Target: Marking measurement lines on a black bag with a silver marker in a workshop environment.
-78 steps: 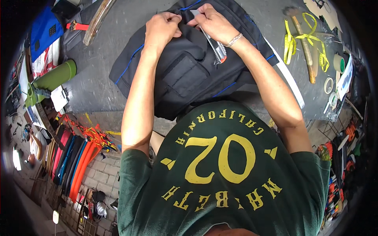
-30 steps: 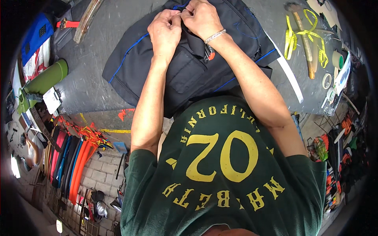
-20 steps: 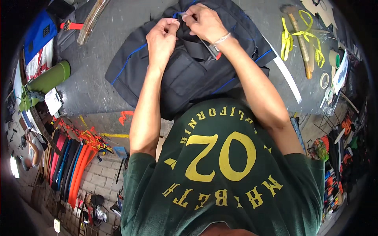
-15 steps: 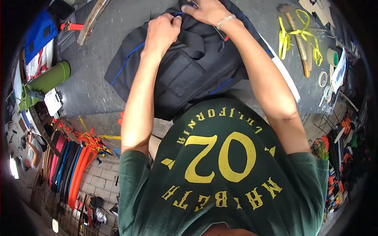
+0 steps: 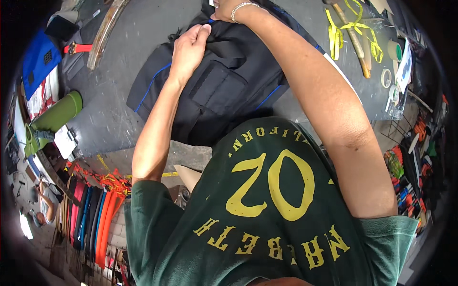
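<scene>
A large black fabric piece (image 5: 219,88) with blue piping, a sewn-on pocket and a wide strap lies on the dark table; I cannot tell whether it is a bag or a garment. My left hand (image 5: 190,50) is closed on the fabric's far left part, its thumb pressed to the fingers. Farther up, my right hand (image 5: 229,10), with a bracelet at the wrist, bends its fingers onto the same fabric beside a short bit of blue piping. The upper picture edge cuts off part of this hand, and a small white scrap shows beside it.
To the right lie a yellow measuring tape (image 5: 335,40), a hammer-like wooden handle (image 5: 355,40) and tape rolls (image 5: 386,77). A clear plastic strip (image 5: 106,35), a red strap (image 5: 81,48) and a green roll (image 5: 62,110) are on the left. A person (image 5: 46,202) is at far left.
My right hand has moved up and left, partly out of the picture. The left hand has shifted slightly down and left, still on the fabric. The whole view has tilted a little.
</scene>
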`<state>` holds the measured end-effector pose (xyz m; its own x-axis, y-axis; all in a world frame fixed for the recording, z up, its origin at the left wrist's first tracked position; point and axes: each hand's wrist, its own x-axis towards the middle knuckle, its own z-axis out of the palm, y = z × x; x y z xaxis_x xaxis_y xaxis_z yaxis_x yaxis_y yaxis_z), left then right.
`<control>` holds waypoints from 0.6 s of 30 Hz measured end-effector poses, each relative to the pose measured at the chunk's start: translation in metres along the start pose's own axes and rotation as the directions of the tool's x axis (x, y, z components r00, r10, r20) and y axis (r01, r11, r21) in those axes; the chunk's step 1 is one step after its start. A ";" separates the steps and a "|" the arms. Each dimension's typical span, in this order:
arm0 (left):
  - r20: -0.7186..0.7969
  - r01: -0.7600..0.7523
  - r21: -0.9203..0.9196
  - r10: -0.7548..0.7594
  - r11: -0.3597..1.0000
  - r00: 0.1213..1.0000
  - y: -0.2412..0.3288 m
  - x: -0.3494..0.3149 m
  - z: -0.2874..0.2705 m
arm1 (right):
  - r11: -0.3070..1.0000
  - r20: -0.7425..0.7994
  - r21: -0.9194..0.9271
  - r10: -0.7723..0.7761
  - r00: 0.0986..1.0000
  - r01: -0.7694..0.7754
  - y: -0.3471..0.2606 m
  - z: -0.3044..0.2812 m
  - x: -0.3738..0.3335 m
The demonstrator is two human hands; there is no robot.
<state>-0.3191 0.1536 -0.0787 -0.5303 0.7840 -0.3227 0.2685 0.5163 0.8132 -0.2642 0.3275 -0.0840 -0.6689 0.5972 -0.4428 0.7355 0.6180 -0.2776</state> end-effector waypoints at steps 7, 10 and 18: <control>0.150 0.122 -0.058 -0.113 0.991 0.982 0.009 0.002 -0.012 | 0.897 -0.260 0.296 -0.255 0.931 0.329 0.033 0.018 -0.025; 0.238 0.051 0.221 -0.105 0.974 0.966 0.018 0.011 -0.019 | 0.846 -0.325 0.348 -0.296 0.898 0.404 0.029 0.014 -0.036; 0.295 -0.179 0.507 0.026 0.843 0.955 0.018 0.029 -0.004 | 0.992 -0.109 0.129 0.010 0.994 0.005 -0.009 -0.018 -0.035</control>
<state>-0.3335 0.1842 -0.0716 -0.2621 0.8639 -0.4300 0.7290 0.4692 0.4984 -0.2497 0.3105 -0.0507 -0.6696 0.6552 -0.3499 0.7402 0.5495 -0.3875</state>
